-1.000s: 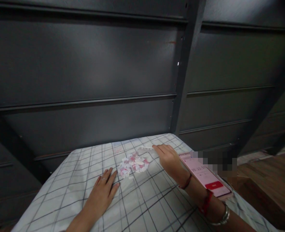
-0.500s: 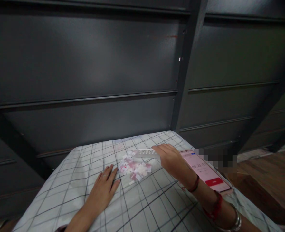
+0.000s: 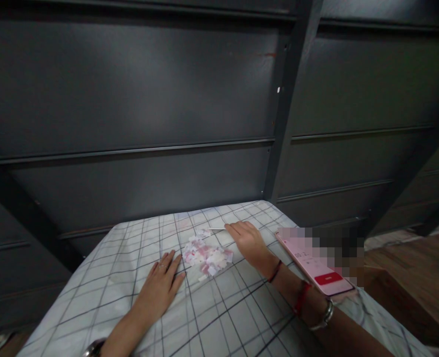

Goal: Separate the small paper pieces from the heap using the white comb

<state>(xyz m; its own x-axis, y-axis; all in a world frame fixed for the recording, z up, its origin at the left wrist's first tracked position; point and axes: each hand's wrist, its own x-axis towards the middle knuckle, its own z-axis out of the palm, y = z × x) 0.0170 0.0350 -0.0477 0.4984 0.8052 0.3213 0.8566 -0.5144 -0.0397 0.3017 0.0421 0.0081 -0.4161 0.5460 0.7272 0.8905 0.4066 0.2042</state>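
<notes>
My left hand (image 3: 162,277) rests on the checked cloth with its fingers stretched out, holding nothing. Right beside its fingertips lies a loose pile of small white and pink paper scraps (image 3: 209,258). My right hand (image 3: 247,240) is closed on a flat white piece with cutouts (image 3: 216,228), now seen almost edge-on as a thin strip. Its tip reaches the far side of the pile, by a few scraps. The fingers cover the rest of the piece, and I cannot make out its exact kind.
A pink-framed phone (image 3: 329,277) with a timer on its screen lies right of my right forearm, partly blurred out. The white checked cloth (image 3: 222,317) covers the surface. Dark metal panels (image 3: 141,99) rise behind it. A brown box (image 3: 398,292) stands at the lower right.
My right hand has shifted a little left, and the white piece has turned from showing its patterned face to nearly edge-on. My left hand stays in place.
</notes>
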